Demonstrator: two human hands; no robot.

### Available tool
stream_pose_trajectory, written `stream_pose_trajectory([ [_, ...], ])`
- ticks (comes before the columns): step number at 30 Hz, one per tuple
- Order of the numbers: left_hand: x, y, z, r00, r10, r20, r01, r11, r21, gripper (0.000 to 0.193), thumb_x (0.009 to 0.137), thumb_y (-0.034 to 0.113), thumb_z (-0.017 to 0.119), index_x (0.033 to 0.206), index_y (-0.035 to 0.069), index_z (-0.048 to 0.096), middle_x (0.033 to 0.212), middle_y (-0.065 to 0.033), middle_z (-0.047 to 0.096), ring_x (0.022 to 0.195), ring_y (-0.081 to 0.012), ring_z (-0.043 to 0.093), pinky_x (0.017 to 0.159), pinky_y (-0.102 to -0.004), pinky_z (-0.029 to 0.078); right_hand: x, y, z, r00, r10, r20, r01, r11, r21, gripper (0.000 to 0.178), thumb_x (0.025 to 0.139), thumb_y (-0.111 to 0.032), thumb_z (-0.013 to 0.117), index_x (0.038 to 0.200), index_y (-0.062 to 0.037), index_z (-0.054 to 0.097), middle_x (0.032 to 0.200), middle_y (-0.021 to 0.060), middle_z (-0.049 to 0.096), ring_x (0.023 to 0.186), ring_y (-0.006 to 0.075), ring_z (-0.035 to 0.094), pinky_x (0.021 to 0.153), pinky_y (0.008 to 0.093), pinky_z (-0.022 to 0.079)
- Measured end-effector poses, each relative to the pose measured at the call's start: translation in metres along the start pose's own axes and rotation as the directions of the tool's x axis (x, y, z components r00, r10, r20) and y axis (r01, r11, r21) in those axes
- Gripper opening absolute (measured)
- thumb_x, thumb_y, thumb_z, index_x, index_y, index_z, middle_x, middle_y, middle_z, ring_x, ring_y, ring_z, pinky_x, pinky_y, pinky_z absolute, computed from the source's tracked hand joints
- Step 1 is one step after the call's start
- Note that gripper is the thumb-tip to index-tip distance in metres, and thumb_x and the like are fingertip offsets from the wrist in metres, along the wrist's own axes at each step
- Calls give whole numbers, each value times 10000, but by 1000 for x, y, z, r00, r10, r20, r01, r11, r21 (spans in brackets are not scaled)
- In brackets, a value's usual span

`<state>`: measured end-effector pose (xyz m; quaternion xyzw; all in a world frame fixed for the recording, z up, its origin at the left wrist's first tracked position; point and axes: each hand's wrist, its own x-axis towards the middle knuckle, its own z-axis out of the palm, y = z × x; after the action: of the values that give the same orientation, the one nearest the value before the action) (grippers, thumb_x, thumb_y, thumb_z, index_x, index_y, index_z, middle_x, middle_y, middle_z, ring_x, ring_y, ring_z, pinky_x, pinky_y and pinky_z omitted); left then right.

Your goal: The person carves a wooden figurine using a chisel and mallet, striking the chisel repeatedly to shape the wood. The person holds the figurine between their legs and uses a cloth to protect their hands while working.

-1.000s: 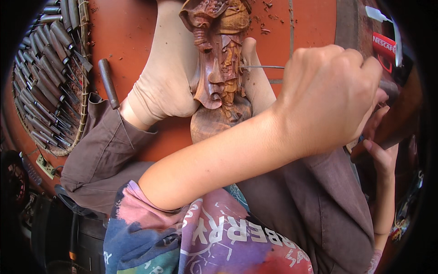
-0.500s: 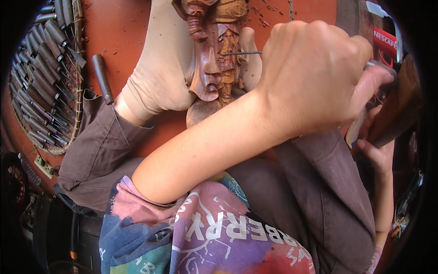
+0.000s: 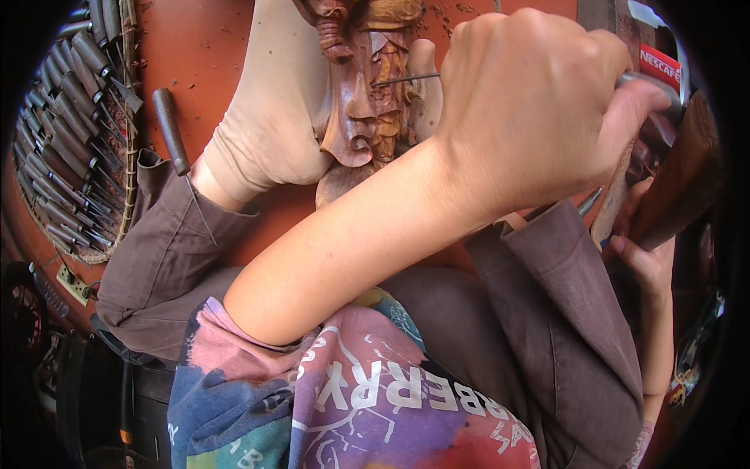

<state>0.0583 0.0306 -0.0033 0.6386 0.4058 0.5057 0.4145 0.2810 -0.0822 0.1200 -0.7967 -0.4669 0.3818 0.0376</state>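
My left hand is closed in a fist around a chisel, its arm slanting across in front of me. The chisel's thin metal shaft sticks out from the fist, its tip against a reddish-brown carved wooden figure. The figure stands between my bare feet, and its top runs out of view. By the right rim, my right hand is closed on what looks like a dark brown wooden mallet, partly lost in shadow. The left fist hides most of the chisel's handle.
A woven basket at the left holds several wooden-handled chisels. Another chisel lies against my trouser leg. Wood chips dot the red floor. A red packet sits far right; a power socket lies left.
My left fist has risen slightly and shifted a little left with the chisel, whose shaft now slants more. My right hand stays in nearly the same place.
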Motion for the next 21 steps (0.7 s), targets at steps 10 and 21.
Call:
stream_pose_trajectory([
  [10, 9, -5, 2, 981, 80, -179, -103, 987, -121, 293, 772, 365, 762, 705, 89, 693, 565, -80, 591, 504, -265, 600, 452, -358, 449, -1, -31, -11, 967, -254, -1, 252, 961, 110, 568, 708, -213, 756, 1140, -48, 426, 767, 20, 482, 716, 116, 496, 666, 250, 418],
  [21, 2, 5, -7, 886, 120, -448, -265, 923, -278, 280, 763, 365, 789, 784, 103, 694, 618, -37, 606, 528, -226, 591, 454, -320, 431, -21, -30, -8, 926, -378, -19, 362, 900, -244, 562, 750, -41, 688, 1242, -19, 416, 892, 55, 498, 788, 127, 507, 680, 248, 447],
])
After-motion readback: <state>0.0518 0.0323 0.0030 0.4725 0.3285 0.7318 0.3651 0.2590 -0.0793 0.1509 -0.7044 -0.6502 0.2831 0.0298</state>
